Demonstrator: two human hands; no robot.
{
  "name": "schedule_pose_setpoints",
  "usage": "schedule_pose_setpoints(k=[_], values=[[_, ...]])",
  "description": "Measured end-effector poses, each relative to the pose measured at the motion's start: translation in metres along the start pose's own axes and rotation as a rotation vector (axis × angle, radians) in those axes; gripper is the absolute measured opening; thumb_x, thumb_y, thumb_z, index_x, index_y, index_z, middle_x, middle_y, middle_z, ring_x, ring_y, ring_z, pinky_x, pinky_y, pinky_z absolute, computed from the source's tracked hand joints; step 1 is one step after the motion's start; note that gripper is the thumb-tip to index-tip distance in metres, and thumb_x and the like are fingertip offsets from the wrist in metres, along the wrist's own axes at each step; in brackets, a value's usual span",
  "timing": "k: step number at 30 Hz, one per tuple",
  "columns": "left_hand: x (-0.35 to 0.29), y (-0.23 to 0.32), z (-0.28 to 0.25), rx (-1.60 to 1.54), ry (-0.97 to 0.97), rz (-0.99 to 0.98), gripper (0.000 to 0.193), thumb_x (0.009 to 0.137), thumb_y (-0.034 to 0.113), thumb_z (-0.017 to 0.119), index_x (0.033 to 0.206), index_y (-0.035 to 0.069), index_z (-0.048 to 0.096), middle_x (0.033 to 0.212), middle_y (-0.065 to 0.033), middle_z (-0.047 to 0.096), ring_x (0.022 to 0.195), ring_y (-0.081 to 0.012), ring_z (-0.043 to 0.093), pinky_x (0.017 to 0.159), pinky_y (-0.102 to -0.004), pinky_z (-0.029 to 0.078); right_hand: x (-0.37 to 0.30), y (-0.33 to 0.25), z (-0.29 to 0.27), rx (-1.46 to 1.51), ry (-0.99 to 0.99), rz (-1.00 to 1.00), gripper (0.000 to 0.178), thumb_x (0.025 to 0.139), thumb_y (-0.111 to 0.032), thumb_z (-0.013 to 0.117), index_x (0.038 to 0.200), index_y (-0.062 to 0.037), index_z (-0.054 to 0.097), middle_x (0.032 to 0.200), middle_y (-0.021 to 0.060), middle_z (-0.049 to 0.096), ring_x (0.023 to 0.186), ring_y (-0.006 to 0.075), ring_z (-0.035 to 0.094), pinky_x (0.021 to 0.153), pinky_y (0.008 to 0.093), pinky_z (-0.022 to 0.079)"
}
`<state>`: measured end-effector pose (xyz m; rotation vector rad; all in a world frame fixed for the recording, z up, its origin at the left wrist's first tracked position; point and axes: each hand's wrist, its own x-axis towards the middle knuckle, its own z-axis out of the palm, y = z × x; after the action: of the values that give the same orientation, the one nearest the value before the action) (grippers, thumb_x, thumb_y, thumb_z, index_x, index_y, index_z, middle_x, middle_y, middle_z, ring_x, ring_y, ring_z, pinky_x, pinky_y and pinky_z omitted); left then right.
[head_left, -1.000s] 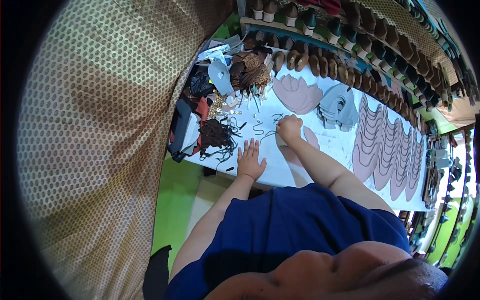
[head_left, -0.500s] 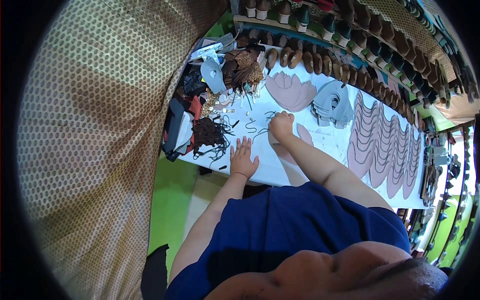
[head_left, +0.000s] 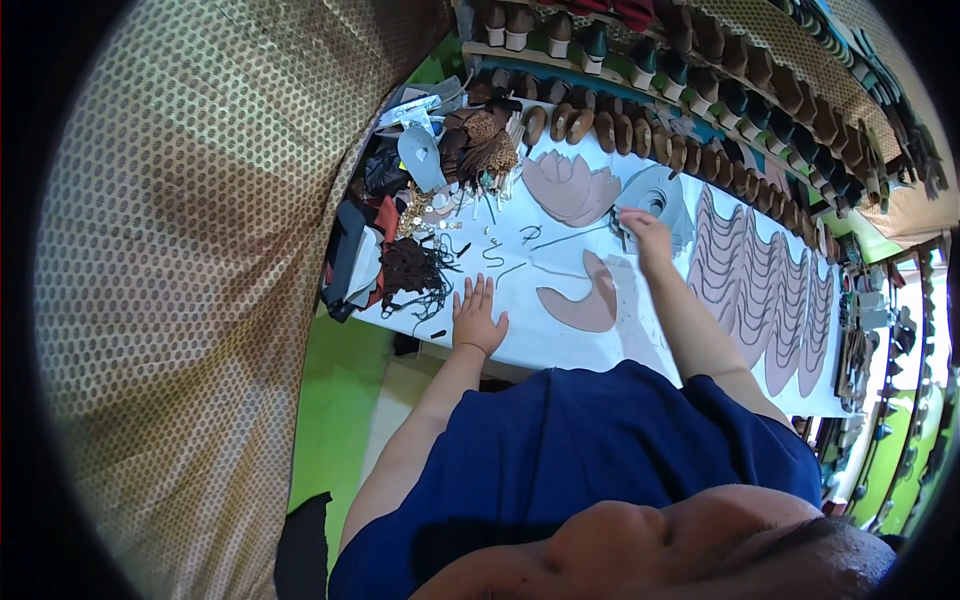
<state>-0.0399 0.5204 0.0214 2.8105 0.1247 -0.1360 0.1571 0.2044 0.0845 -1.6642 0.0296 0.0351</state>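
Note:
My left hand [head_left: 477, 318] lies flat on the white tabletop, fingers spread, holding nothing. My right hand [head_left: 648, 240] is closed in a pinch beside the stacked grey cut pieces. From its fingertips a thin dark cord [head_left: 575, 237] stretches left across the table. Between my hands lies a curved pinkish sole-shaped piece [head_left: 583, 312]. Short loose lengths of cord [head_left: 493, 254] lie ahead of my left hand. To its left is a heap of dark brown strips and cords [head_left: 412, 268].
Pink cut pieces [head_left: 568, 190] are fanned out near the middle. Overlapping cord-edged pieces [head_left: 765, 290] cover the right side. A grey stack [head_left: 655, 200] stands at the back. Shoe lasts [head_left: 640, 135] line the far edge. A patterned curtain [head_left: 200, 250] hangs at left.
My right hand has moved right, drawing the cord out with it. The curved pink piece, partly hidden before, now shows fully. My left hand stays flat.

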Motion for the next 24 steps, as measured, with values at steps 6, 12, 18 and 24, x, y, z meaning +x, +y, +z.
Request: schedule_pose_setpoints(k=[6, 12, 18, 24], values=[[-0.002, -0.002, 0.004, 0.002, 0.017, 0.017, 0.079, 0.088, 0.037, 0.057, 0.156, 0.009, 0.027, 0.164, -0.0116, 0.021, 0.152, -0.0302, 0.014, 0.122, -0.0480, 0.009, -0.017, -0.032, -0.084, 0.100, 0.075, 0.017, 0.011, 0.082, -0.014, 0.073, 0.082, -0.0028, 0.073, 0.115, 0.0041, 0.068, 0.104, 0.0150, 0.058, 0.098, 0.0311, 0.040], [-0.003, 0.005, -0.001, 0.033, 0.005, 0.011, 0.078, 0.088, 0.035, 0.057, 0.156, 0.011, 0.026, 0.165, -0.0119, 0.016, 0.153, -0.0305, 0.012, 0.122, -0.0527, 0.006, -0.052, -0.001, -0.079, -0.898, -0.030, -0.343, 0.008, 0.072, -0.015, 0.075, 0.076, -0.0079, 0.075, 0.110, 0.0106, 0.071, 0.108, 0.0303, 0.062, 0.094, 0.0393, 0.048], [0.012, 0.039, 0.013, 0.101, -0.062, 0.214, 0.081, 0.091, 0.039, 0.056, 0.158, 0.012, 0.019, 0.165, -0.0128, 0.013, 0.153, -0.0327, 0.010, 0.120, -0.0587, 0.002, -0.079, 0.074, 0.004, -0.782, -0.273, -0.450, 0.009, 0.066, -0.017, 0.074, 0.071, -0.0106, 0.074, 0.101, 0.0062, 0.074, 0.105, 0.0277, 0.063, 0.090, 0.0375, 0.052], [0.015, 0.045, 0.016, 0.077, -0.049, 0.208, 0.078, 0.090, 0.041, 0.057, 0.156, 0.012, 0.026, 0.165, -0.0136, 0.012, 0.152, -0.0342, 0.011, 0.119, -0.0586, 0.001, -0.084, 0.066, 0.078, -0.754, -0.343, -0.554, 0.008, 0.066, -0.018, 0.075, 0.070, -0.0113, 0.073, 0.097, 0.0041, 0.073, 0.105, 0.0282, 0.064, 0.091, 0.0404, 0.051]])
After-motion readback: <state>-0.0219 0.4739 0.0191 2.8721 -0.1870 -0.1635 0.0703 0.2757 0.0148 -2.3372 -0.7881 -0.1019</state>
